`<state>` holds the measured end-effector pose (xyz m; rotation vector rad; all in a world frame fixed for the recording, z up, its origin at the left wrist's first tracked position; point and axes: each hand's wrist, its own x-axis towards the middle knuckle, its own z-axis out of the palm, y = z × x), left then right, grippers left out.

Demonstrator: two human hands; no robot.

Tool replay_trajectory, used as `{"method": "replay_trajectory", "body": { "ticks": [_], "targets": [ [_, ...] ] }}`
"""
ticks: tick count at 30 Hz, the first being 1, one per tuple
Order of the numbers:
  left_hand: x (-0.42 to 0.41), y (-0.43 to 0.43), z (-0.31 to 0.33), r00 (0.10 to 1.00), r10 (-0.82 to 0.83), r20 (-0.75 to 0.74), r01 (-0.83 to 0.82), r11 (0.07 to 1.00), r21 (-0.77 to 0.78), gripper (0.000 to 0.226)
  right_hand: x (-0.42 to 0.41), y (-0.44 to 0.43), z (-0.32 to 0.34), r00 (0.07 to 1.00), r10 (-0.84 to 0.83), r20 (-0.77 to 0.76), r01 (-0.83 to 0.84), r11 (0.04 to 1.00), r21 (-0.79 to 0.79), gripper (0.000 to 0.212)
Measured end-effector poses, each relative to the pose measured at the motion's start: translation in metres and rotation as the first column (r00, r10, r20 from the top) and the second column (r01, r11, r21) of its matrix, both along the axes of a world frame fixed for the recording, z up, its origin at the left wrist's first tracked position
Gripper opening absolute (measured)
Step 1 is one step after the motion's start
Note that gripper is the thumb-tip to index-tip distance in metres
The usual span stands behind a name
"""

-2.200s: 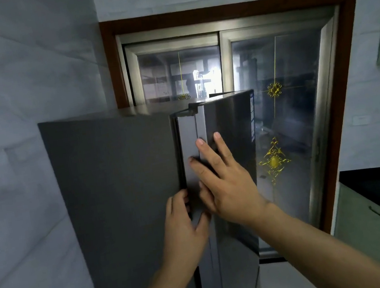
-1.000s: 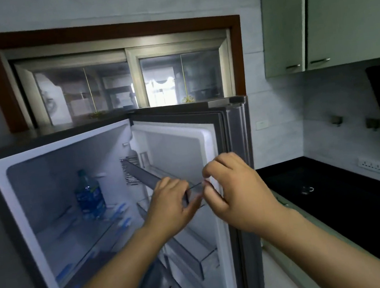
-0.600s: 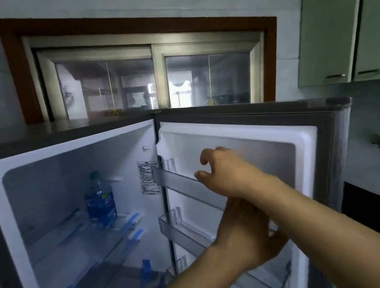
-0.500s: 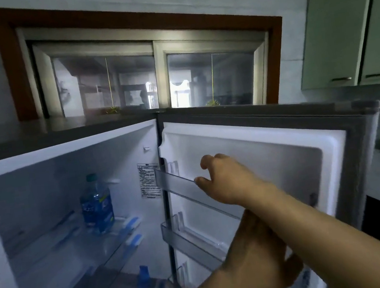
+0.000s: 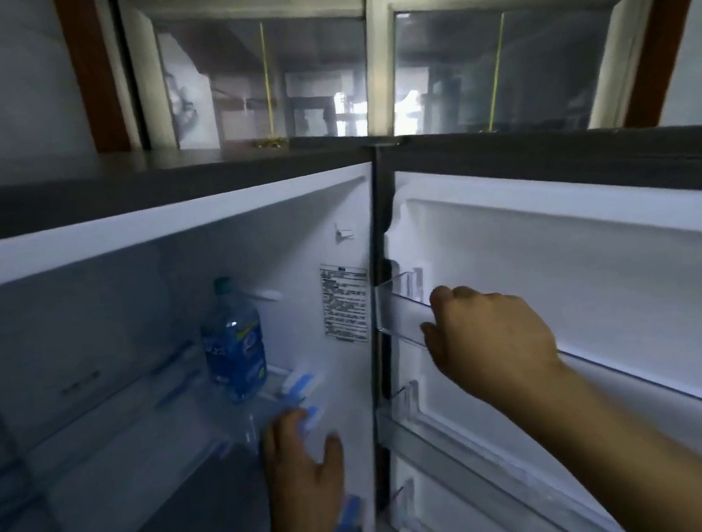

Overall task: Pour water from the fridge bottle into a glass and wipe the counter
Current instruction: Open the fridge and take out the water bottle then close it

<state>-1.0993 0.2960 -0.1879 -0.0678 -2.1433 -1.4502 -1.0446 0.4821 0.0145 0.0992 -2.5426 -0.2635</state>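
The fridge (image 5: 152,231) stands wide open. A clear water bottle (image 5: 233,342) with a blue label and a green cap stands upright on the upper glass shelf (image 5: 137,434) inside. My left hand (image 5: 302,469) is inside the fridge below and a little right of the bottle, fingers apart, holding nothing and not touching the bottle. My right hand (image 5: 487,336) rests on the rail of the top door shelf (image 5: 398,318), fingers curled over its edge. No glass or cloth is in view.
The open fridge door (image 5: 592,275) fills the right side, with several clear door shelves. A second glass shelf lies below the first. Above the fridge is a window (image 5: 378,65) in a brown wooden frame.
The door has swung fully open. My left hand has moved from under my right arm at the door into the fridge, toward the bottle. My right hand stays on the door shelf rail.
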Motion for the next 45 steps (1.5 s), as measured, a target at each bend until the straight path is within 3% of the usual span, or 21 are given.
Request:
{"method": "replay_trajectory", "body": {
  "ticks": [4, 6, 11, 18, 25, 38, 45],
  "targets": [
    [-0.068, -0.045, 0.029, 0.96, 0.267, 0.087, -0.277, 0.95, 0.147, 0.045, -0.008, 0.011, -0.01, 0.999, -0.02, -0.032, 0.021, 0.999, 0.049, 0.03],
    [-0.09, -0.061, 0.037, 0.941, 0.326, 0.096, -0.339, 0.915, 0.218, 0.047, -0.013, 0.016, -0.014, 0.999, 0.0, -0.039, 0.002, 0.999, 0.043, 0.033],
    [-0.133, -0.078, 0.033, 0.955, 0.285, 0.085, -0.297, 0.919, 0.26, 0.067, -0.019, 0.028, -0.019, 0.998, 0.039, -0.048, -0.037, 0.999, 0.039, 0.04],
    [-0.144, -0.069, 0.052, 0.987, 0.138, 0.08, -0.153, 0.959, 0.239, 0.064, -0.024, 0.038, -0.023, 0.994, 0.078, -0.082, -0.076, 0.997, 0.024, 0.041],
    [-0.154, -0.075, 0.047, 0.982, 0.101, 0.162, -0.143, 0.953, 0.267, 0.075, -0.026, 0.044, -0.025, 0.993, 0.083, -0.082, -0.083, 0.997, 0.009, 0.041],
    [-0.106, -0.018, 0.051, 0.987, 0.148, 0.06, -0.16, 0.92, 0.358, 0.056, -0.025, 0.044, -0.023, 0.993, 0.068, -0.094, -0.07, 0.997, -0.021, 0.038],
    [-0.048, 0.016, 0.076, 0.995, -0.062, 0.072, 0.028, 0.917, 0.398, 0.064, -0.025, 0.041, -0.021, 0.999, 0.012, -0.042, -0.014, 0.998, -0.061, 0.038]
  ]
}}
